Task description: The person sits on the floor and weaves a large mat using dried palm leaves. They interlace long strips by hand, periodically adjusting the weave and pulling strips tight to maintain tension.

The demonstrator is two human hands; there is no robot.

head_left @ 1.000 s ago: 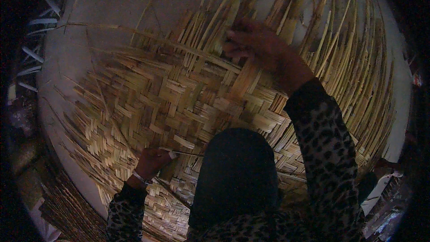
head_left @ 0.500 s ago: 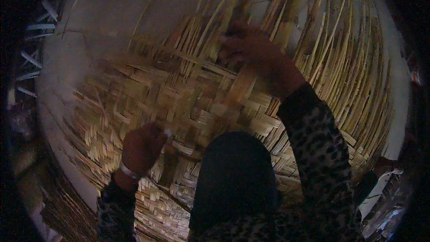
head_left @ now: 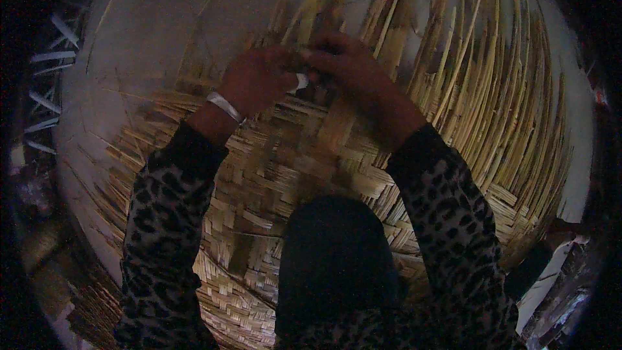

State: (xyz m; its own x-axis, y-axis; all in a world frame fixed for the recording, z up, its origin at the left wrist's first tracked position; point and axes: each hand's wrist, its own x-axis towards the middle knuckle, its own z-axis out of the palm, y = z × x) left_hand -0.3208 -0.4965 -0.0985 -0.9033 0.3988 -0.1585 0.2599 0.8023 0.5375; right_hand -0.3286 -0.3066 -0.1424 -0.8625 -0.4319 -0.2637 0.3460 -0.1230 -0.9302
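A woven mat of pale, flat bamboo strips (head_left: 304, 136) spreads in front of me, its far and right sides ending in long loose strips (head_left: 492, 104). At its far edge my two hands have come close together, with the fingertips nearly meeting. My left hand (head_left: 259, 79), with a white wrap on one finger and a pale bracelet at the wrist, is closed in on the strips there. Just right of it my right hand (head_left: 350, 65) has its fingers bent in a pinch at the same strips. Dim light and blur partly hide the fingertips.
Pale floor (head_left: 162, 26) lies beyond the mat. Several white strips or slats (head_left: 55, 58) crisscross at the far left. A pile of thin brown sticks (head_left: 97, 304) lies at the lower left, and a dark object (head_left: 531, 269) sits near the lower right edge.
My left hand has moved from the mat's near left part up to the far edge, beside my right hand. My right hand has shifted slightly left.
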